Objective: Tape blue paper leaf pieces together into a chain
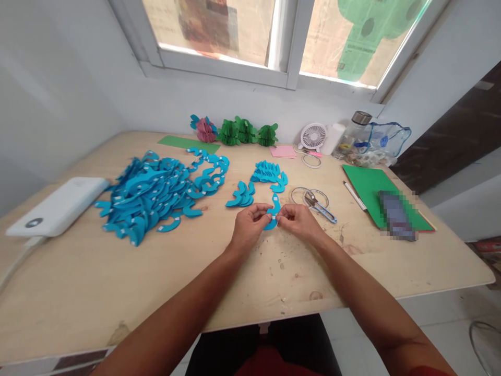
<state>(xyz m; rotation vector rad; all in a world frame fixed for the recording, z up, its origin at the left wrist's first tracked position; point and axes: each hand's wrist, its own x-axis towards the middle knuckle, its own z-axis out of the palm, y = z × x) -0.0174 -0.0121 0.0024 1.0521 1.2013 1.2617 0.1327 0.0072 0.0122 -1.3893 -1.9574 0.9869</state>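
Note:
Between my two hands is a blue curved paper piece [270, 225] with a small white tab on it. My left hand [251, 222] pinches its left side, and my right hand [296, 220] pinches the right side. Just beyond my fingertips, another blue paper piece [275, 200] with a white tab touches or overlaps it; I cannot tell if they are joined. A small group of blue pieces [241, 194] lies ahead of my left hand. Farther back stands a fanned row of blue pieces [268, 172]. Thread snips [321, 207] rest on tape rings [300, 196] right of my right hand.
A big heap of blue pieces [151, 190] and a white power bank [58, 206] sit left. Green paper ornaments [245, 131], a small fan [313, 137] and a bottle [354, 133] line the back. A green sheet [366, 190], marker [355, 196] and phone [397, 215] are right.

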